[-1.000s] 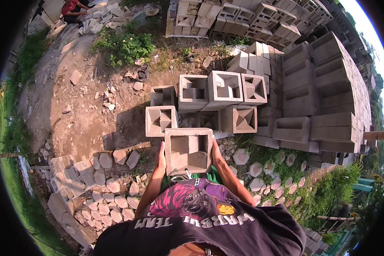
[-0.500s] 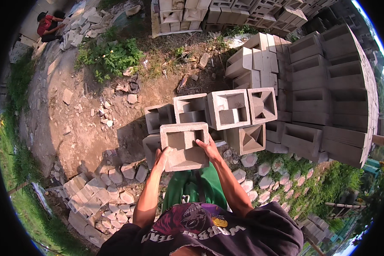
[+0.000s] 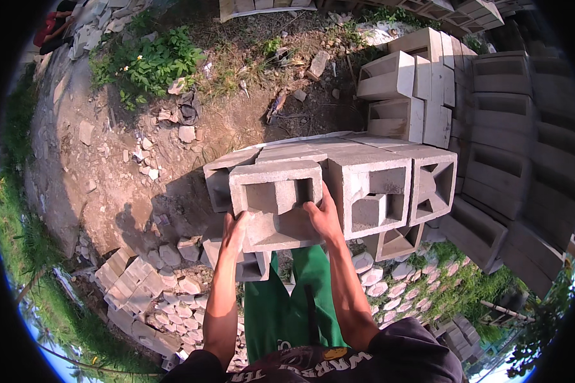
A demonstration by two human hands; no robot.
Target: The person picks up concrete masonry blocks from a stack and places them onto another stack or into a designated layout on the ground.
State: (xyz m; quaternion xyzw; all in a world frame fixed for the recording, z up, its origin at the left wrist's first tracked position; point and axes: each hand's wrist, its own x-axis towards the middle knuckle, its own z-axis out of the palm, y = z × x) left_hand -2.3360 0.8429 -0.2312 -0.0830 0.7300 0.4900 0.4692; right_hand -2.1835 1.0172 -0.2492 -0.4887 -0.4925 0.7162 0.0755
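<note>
Head view: we hold a hollow concrete block (image 3: 276, 203) at the front of the stacked blocks (image 3: 370, 185).
Left hand (image 3: 234, 228): fingers grip its lower left corner.
Right hand (image 3: 324, 217): fingers clasp its right wall.
Risk: it looks only partly seated; slipping, it could drop onto our legs (image 3: 294, 300).

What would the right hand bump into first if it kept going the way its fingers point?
The right hand already grips the hollow concrete block, fingers pointing up its side. Going on, it would probably meet the stacked block just beyond, though depth is hard to judge.
</note>
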